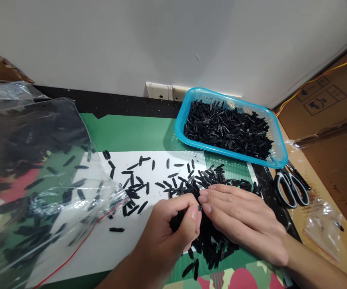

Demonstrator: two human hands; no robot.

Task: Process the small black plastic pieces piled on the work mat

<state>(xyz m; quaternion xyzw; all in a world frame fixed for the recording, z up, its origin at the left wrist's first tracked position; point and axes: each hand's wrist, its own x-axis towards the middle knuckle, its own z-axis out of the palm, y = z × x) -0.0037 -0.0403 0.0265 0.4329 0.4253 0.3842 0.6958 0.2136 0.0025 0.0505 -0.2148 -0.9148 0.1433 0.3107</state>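
My left hand (176, 224) is closed, thumb pressed against the curled fingers. The end of a small black plastic piece (200, 208) shows at its fingertips. Facing it, my right hand (242, 218) lies with fingers stretched out and close together over a pile of the same narrow black pieces (212, 245); its thumb is hidden. The right fingertips meet the left hand beside the held piece. More black pieces (135, 186) are scattered to the left on a white sheet (95, 253).
A blue plastic basket (181, 128) full of black pieces stands at the back right. Black-handled scissors (290, 188) and a small clear bag (324, 226) lie at the right, by a cardboard box (336, 160). A large clear zip bag (41, 168) with black pieces covers the left.
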